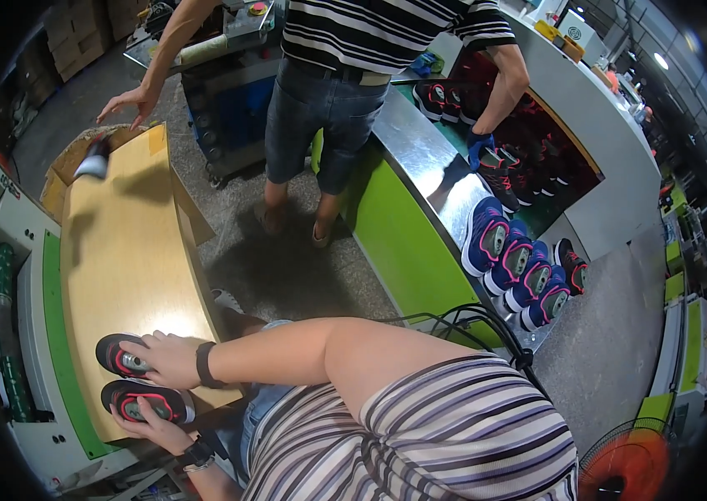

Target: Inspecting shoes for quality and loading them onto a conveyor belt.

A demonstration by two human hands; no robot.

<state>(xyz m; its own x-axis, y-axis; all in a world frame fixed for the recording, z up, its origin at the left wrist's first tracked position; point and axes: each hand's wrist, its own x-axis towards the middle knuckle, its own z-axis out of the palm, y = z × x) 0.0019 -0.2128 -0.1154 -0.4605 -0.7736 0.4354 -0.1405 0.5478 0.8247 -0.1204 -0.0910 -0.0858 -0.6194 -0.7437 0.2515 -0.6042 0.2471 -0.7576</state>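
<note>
Two black sneakers with red trim lie side by side at the near end of a pale wooden board (124, 250). My left hand (156, 426), with a dark watch on its wrist, is closed round the nearer sneaker (157, 404), its thumb by the opening. My right hand (171, 359), wearing a black wristband, grips the farther sneaker (113, 361) at its tongue and opening. Part of each sneaker is covered by my fingers. Toward the board's far end, a blurred dark sneaker (95, 160) with a pale sole appears above the surface.
A co-worker (328, 100) stands ahead, one bare hand (135, 104) stretched over the board's far end. Their blue-gloved hand (479, 149) touches sneakers at a machine opening. Several blue sneakers (514, 260) line the metal ledge (424, 163). Black cables (470, 321) and an orange fan (627, 463) are close by.
</note>
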